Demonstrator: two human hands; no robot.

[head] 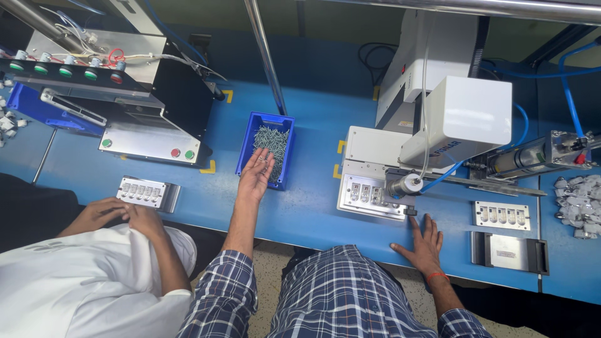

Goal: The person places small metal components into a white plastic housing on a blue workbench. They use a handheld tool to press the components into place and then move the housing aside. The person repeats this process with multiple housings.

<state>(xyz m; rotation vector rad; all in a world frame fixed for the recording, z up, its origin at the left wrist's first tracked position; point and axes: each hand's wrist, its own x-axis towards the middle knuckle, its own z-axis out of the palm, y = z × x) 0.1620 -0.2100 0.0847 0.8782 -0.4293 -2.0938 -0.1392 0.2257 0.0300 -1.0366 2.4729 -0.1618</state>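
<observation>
Blue matting covers the desk from end to end. At far left a co-worker's hands rest by a small metal fixture. Next, the left hand, fingers spread and holding nothing visible, reaches over the blue bin of screws; no screw appears picked yet. Further right, a loaded fixture plate sits under the white machine, so that stage looks under way. The right hand lies flat and spread on the desk edge. Beyond, another fixture waits beside white parts.
</observation>
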